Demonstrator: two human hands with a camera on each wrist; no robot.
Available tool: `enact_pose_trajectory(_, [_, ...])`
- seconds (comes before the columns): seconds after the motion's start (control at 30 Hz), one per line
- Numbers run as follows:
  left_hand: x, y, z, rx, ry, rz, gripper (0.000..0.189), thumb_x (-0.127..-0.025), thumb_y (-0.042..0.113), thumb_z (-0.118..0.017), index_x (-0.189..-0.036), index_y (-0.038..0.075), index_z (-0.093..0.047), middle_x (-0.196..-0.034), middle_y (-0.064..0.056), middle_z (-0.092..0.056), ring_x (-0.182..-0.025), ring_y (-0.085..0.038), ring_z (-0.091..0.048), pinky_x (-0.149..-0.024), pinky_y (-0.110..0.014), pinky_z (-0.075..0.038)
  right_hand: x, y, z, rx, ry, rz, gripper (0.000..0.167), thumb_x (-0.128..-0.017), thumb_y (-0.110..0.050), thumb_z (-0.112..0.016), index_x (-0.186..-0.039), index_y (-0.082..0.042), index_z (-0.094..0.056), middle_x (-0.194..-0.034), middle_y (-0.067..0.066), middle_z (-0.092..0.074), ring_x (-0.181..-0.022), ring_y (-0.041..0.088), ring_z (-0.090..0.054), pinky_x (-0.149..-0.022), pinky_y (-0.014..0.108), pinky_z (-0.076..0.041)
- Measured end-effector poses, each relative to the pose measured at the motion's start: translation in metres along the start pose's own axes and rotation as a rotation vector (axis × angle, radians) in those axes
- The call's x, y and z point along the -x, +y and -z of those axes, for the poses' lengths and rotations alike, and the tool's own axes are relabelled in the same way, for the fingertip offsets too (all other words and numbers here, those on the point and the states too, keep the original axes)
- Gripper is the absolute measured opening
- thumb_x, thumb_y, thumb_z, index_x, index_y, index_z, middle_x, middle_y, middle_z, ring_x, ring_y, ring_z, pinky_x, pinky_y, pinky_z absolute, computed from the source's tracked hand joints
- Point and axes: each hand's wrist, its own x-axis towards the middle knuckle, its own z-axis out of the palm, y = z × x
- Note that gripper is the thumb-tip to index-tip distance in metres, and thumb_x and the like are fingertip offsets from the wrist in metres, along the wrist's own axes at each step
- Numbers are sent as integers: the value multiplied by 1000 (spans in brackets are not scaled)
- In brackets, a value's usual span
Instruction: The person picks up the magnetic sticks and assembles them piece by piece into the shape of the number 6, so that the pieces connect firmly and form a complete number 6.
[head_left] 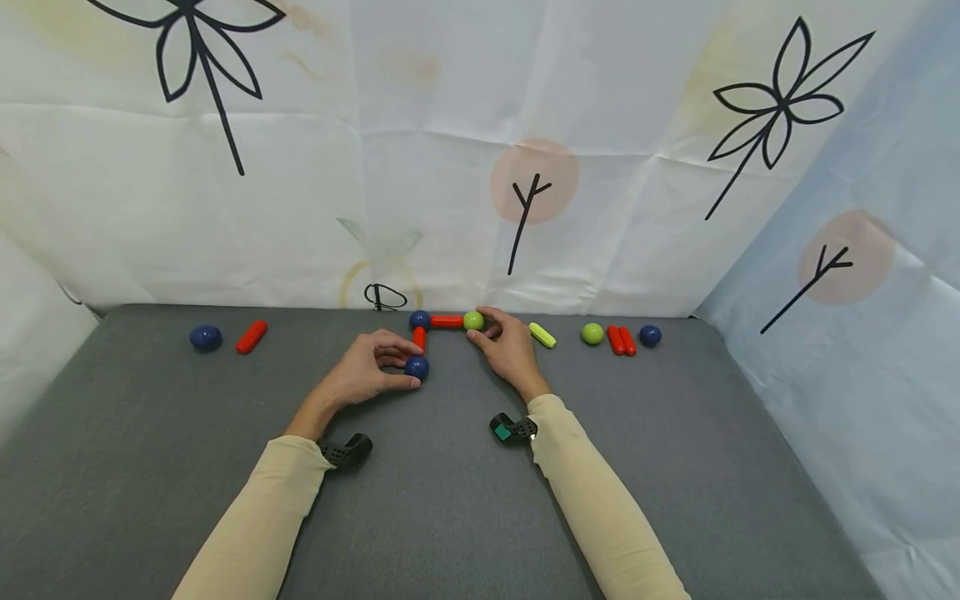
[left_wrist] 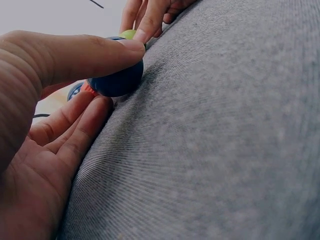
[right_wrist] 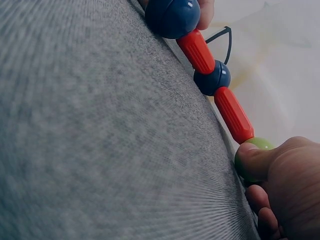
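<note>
Two red rods and three balls are joined in an L on the grey table. My left hand [head_left: 363, 367] pinches the near blue ball [head_left: 417, 367] between thumb and fingers. From that ball a red rod [right_wrist: 196, 51] runs back to the corner blue ball [right_wrist: 213, 78]. A second red rod [head_left: 447, 321] leads right from the corner to a green ball [head_left: 473, 321]. My right hand [head_left: 510, 348] pinches this green ball, its thumb [right_wrist: 255, 160] lying over the ball in the right wrist view.
Left along the table's back lie a loose blue ball [head_left: 206, 337] and red rod [head_left: 251, 337]. Right of my hands are a yellow-green rod [head_left: 542, 335], green ball [head_left: 592, 333], two red rods [head_left: 622, 340] and blue ball [head_left: 650, 336]. A printed cloth [head_left: 442, 192] hangs behind.
</note>
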Motion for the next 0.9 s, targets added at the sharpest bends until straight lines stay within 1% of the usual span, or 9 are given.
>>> enact_pose_trajectory(0.17, [1,2,3,5,-5,3,42,-79,2,-87,-118,-3,-72,-116,-17,-59,-105,-30,-64,-92,-34,-53,0,0,0,-8,3,4,44,-91,-15,-79,-132,-6,-67,-95,12,-71,-85,24,-65,-75,36,-48])
enact_pose_trajectory(0.27, [4,5,8,3,-4,11,45,-80,4,-87,-121,-4,-70,-120,-19,-59,-107,-32,-64,-93,-37,-53,1,0,0,-7,5,8,44,-91,-15,-79,-132,-6,-67,-95,12,-71,-84,24,-65,-74,36,-48])
enact_pose_trajectory(0.4, [7,6,21,-13,25,26,49,-82,7,-86,-126,-3,-67,-124,-23,-59,-110,-35,-64,-95,-45,-52,1,0,0,-6,9,14,44,-90,-15,-79,-132,-7,-67,-94,11,-71,-84,23,-65,-74,36,-48])
enact_pose_trajectory(0.47, [10,6,29,-19,48,31,50,-84,9,-85,-128,-4,-66,-127,-24,-59,-111,-36,-64,-96,-47,-51,1,0,0,-6,10,13,44,-90,-16,-80,-132,-7,-68,-95,11,-71,-84,23,-66,-74,36,-48])
enact_pose_trajectory(0.5, [11,6,33,-25,62,39,50,-84,9,-85,-129,-3,-66,-127,-24,-59,-111,-36,-63,-96,-45,-51,1,0,0,-6,10,12,44,-90,-16,-80,-132,-7,-68,-95,11,-71,-84,23,-66,-75,36,-48])
enact_pose_trajectory(0.6, [16,5,48,-53,121,68,50,-87,13,-83,-131,-2,-65,-128,-24,-60,-112,-35,-63,-92,-36,-52,0,0,0,-6,7,4,45,-90,-16,-80,-132,-7,-68,-96,11,-71,-84,23,-66,-75,36,-48])
enact_pose_trajectory(0.67, [21,5,57,-78,179,94,50,-88,17,-82,-132,-1,-65,-130,-23,-60,-112,-35,-63,-88,-29,-52,0,0,0,-3,4,-2,45,-90,-16,-80,-133,-8,-67,-96,11,-71,-84,22,-65,-75,36,-48])
enact_pose_trajectory(0.8, [34,4,77,-163,336,142,50,-92,25,-79,-133,1,-65,-130,-22,-61,-113,-36,-62,-81,-20,-51,0,0,-1,8,3,-4,46,-90,-17,-80,-133,-8,-67,-96,10,-71,-84,22,-65,-75,36,-48])
enact_pose_trajectory(0.9, [45,2,90,-212,450,156,49,-93,25,-77,-134,1,-65,-128,-24,-61,-113,-38,-61,-77,-16,-48,0,0,0,8,5,-3,45,-90,-17,-80,-133,-8,-67,-96,10,-71,-84,22,-65,-76,36,-48])
